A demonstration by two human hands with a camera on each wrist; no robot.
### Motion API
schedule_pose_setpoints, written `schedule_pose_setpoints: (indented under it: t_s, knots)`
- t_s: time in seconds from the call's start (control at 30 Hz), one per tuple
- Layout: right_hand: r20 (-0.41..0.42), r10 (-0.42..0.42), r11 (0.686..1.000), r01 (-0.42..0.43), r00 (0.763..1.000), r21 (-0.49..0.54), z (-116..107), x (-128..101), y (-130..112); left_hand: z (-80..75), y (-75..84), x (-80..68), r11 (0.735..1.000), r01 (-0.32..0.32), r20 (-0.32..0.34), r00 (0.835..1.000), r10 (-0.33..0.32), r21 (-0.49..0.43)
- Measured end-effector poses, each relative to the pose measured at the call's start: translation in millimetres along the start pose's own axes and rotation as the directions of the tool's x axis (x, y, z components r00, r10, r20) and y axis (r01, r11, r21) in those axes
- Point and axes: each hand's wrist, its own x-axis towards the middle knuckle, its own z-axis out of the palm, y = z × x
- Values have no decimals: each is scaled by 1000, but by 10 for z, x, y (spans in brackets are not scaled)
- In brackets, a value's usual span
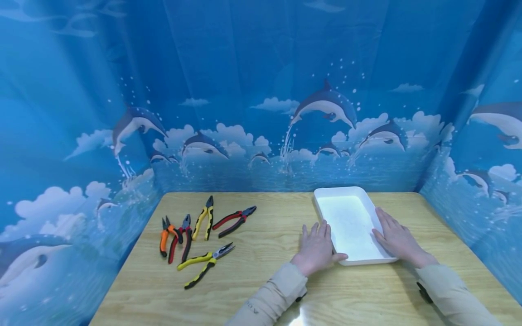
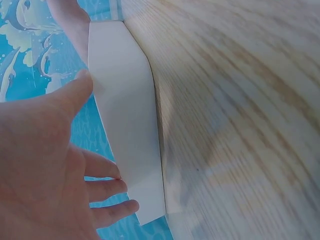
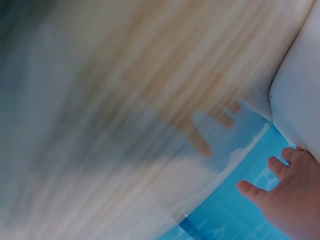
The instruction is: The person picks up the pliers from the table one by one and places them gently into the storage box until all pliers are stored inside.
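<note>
From the left of the pale, streaky, wood-grained counter [image 1: 269, 235], we see orange-and-black pliers with slim metal tips [image 1: 165, 237] just beside red-and-black pliers [image 1: 188, 240] with a dark metal head. Next come long yellow-and-black pliers [image 1: 206, 213] pointing to the back, larger yellow-and-black pliers [image 1: 211, 260] with open handles lying nearer to us, and a second red-and-black pair of pliers [image 1: 240, 216] angled to the right.

Well to their right, we find the left hand [image 1: 316, 249] open, its fingers straight and spread along the left side of a shallow, white, rectangular tray with rounded corners [image 1: 348, 226]. Its thumb touches the rim at the near left corner; it rests there without gripping.

The tray lies flat on the counter's right half, between both hands, its long sides running to the back; from the left wrist we see a smooth, matte, sloping wall. At its right rim, the right hand [image 1: 397, 235] is also open, fingers extended and thumb apart, resting against the edge.
</note>
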Motion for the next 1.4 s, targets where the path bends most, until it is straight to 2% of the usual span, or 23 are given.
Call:
schedule_pose_setpoints:
  t_s: [0.47,1.4]
  knots:
    - [16,11,1000,-11,1000,-3,1,15,-22,-4,-22,-1,1000,-3,9,1000,3,10]
    - [-13,-12,1000,11,1000,-22,10,12,-154,4,-133,-53,1000,-16,8,1000,16,-5]
